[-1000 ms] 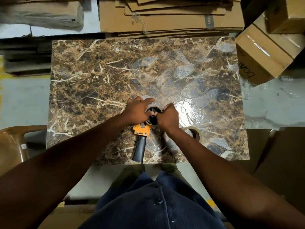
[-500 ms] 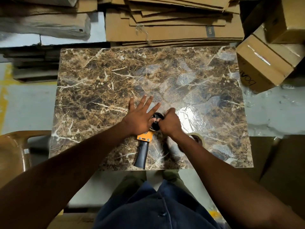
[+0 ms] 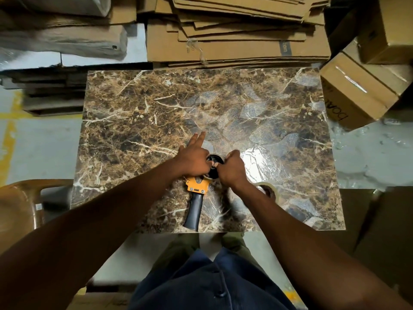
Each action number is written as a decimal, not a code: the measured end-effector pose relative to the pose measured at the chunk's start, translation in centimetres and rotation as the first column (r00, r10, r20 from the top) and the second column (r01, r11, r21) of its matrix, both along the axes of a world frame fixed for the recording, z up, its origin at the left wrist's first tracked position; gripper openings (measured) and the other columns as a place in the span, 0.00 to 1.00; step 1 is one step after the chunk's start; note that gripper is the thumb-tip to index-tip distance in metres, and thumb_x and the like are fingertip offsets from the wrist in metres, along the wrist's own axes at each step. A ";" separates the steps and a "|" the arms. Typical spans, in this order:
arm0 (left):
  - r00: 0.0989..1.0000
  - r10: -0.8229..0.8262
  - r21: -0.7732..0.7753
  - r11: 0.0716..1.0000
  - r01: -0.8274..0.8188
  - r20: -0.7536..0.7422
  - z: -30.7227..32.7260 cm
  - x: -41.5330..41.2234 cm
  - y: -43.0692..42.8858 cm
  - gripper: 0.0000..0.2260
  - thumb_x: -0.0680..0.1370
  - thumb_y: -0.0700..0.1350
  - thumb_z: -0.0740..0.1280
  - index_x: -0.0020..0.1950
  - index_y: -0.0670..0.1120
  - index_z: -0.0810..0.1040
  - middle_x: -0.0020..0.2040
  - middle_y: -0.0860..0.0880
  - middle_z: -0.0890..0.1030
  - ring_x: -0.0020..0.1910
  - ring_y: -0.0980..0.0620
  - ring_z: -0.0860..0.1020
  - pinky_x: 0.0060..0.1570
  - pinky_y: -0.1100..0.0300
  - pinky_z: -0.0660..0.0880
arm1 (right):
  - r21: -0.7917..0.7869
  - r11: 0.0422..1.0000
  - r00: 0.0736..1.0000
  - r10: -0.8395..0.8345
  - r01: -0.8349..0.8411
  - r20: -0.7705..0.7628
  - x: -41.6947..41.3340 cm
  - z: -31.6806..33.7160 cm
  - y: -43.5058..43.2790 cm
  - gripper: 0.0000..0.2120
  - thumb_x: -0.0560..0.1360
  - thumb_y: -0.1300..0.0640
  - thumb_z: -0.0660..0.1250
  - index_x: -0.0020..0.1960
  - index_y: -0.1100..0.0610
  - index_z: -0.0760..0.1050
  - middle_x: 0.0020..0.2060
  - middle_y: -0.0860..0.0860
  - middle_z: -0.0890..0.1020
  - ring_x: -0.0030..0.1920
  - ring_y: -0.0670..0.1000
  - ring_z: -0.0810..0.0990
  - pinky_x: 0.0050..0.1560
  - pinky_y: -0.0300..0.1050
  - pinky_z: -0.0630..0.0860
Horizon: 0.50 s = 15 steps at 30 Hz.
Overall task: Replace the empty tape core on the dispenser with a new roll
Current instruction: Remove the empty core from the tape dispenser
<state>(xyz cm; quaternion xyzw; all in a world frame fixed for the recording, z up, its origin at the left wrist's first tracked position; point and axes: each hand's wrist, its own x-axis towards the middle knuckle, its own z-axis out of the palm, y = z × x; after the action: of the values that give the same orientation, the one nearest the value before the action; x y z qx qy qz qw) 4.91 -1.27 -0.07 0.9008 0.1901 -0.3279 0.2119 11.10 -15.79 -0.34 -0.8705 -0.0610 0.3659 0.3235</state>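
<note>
Since half a second ago, the left hand [image 3: 194,158] has curled most fingers in, only two left pointing out.

Both hands pinch at the black hub [image 3: 215,163] of the orange dispenser [image 3: 197,193], lying on the marble table [image 3: 138,121]; the right hand [image 3: 232,168] is fisted. A tape roll [image 3: 269,190] sits just beside the right wrist.

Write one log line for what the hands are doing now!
left hand: on dispenser hub | right hand: at hub | new roll: waiting on table
</note>
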 end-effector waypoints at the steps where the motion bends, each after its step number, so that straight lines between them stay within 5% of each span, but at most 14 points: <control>1: 0.999 -0.001 -0.007 1.000 0.001 -0.040 0.1 0.5 0.0 0.22 0.81 0.57 0.66 0.70 0.47 0.81 0.87 0.46 0.36 0.86 0.42 0.38 0.80 0.28 0.53 | 0.005 1.000 1.000 0.003 -0.003 0.014 -0.1 0.0 -0.1 0.15 0.74 0.63 0.70 0.55 0.60 0.65 0.46 0.56 0.78 0.45 0.57 0.78 0.35 0.46 0.67; 9: 0.998 -0.021 0.001 1.000 0.021 -0.055 -0.3 0.6 0.2 0.26 0.83 0.58 0.63 0.75 0.43 0.77 0.88 0.44 0.44 0.86 0.42 0.41 0.82 0.32 0.48 | 0.077 0.996 0.995 0.031 -0.038 0.093 -0.9 0.1 -0.4 0.15 0.73 0.65 0.67 0.55 0.58 0.65 0.45 0.59 0.80 0.42 0.60 0.78 0.31 0.48 0.65; 12: 0.999 -0.020 0.019 1.000 0.019 0.047 -0.8 -0.1 0.3 0.26 0.83 0.58 0.64 0.71 0.39 0.79 0.87 0.42 0.50 0.86 0.43 0.47 0.81 0.33 0.51 | 0.074 0.992 0.988 0.094 -0.104 0.125 -0.9 0.2 -0.4 0.31 0.74 0.67 0.68 0.74 0.55 0.64 0.51 0.60 0.81 0.45 0.59 0.80 0.36 0.46 0.68; 15: 0.985 -0.017 0.026 1.000 0.013 0.172 -1.5 -1.0 0.4 0.25 0.81 0.58 0.67 0.66 0.38 0.81 0.85 0.40 0.56 0.85 0.42 0.53 0.80 0.34 0.55 | -0.026 0.977 0.962 0.212 -0.210 0.174 -0.7 0.2 -0.3 0.45 0.78 0.62 0.68 0.84 0.45 0.45 0.54 0.62 0.77 0.46 0.63 0.80 0.43 0.53 0.76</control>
<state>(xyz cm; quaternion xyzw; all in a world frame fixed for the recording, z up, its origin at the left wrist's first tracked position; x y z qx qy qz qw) 3.96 -0.84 -1.52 0.9298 0.1685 -0.2478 0.2137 10.38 -16.12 -0.10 -0.8891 -0.1804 0.3201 0.2728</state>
